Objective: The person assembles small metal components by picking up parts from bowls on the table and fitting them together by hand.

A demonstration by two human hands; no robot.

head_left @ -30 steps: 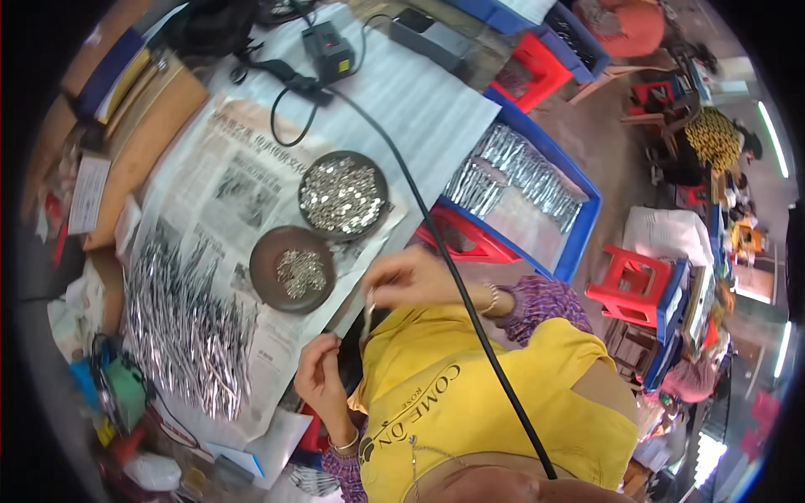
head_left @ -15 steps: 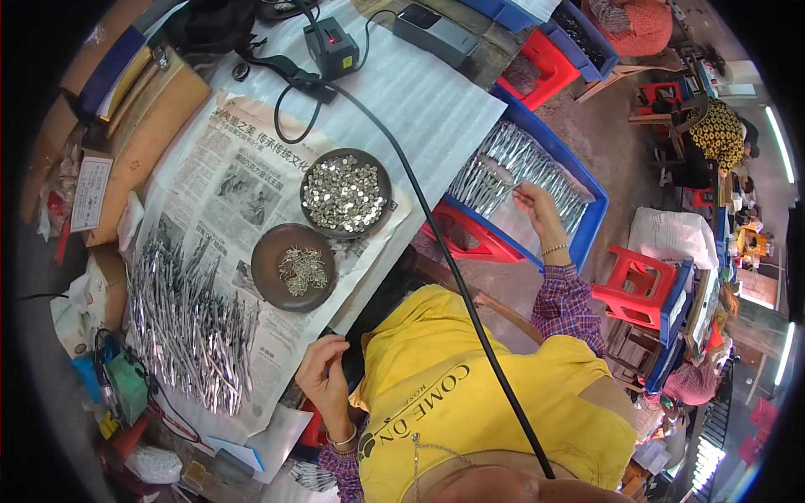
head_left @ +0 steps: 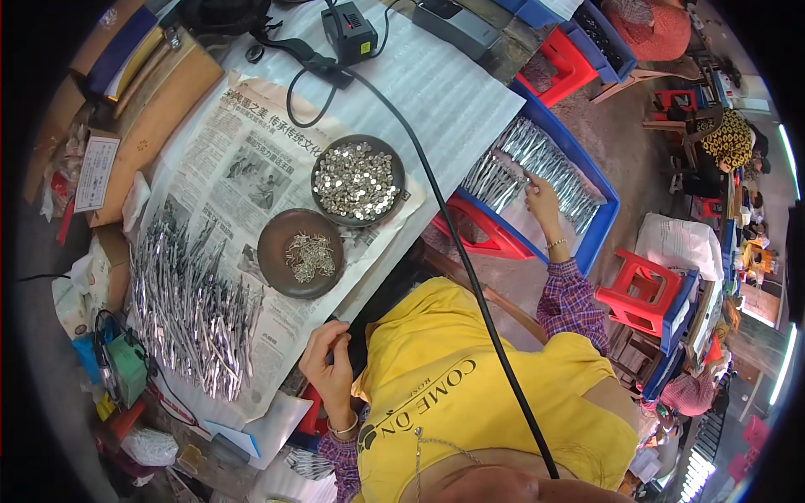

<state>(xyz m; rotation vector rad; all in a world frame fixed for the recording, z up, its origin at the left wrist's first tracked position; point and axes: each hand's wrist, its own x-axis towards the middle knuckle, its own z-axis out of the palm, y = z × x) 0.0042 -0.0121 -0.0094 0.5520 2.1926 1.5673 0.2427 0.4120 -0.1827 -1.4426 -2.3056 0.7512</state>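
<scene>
In the head view, a printed grey newspaper sheet (head_left: 275, 339) is taken as the landmark. The hands are set well apart. The bare right hand (head_left: 542, 205) is extended right of the newspaper, over a blue rectangular plastic tray (head_left: 599, 230), its fingertips at slim, shiny silver strips (head_left: 558, 168) laid inside in rows; whether one is pinched cannot be told. The bare left hand (head_left: 329, 369) is held off the newspaper's lower right edge, fingers curled toward the thumb; its contents cannot be determined. On the newspaper's lower left, a loose silver strip pile (head_left: 197, 318) is spread.
</scene>
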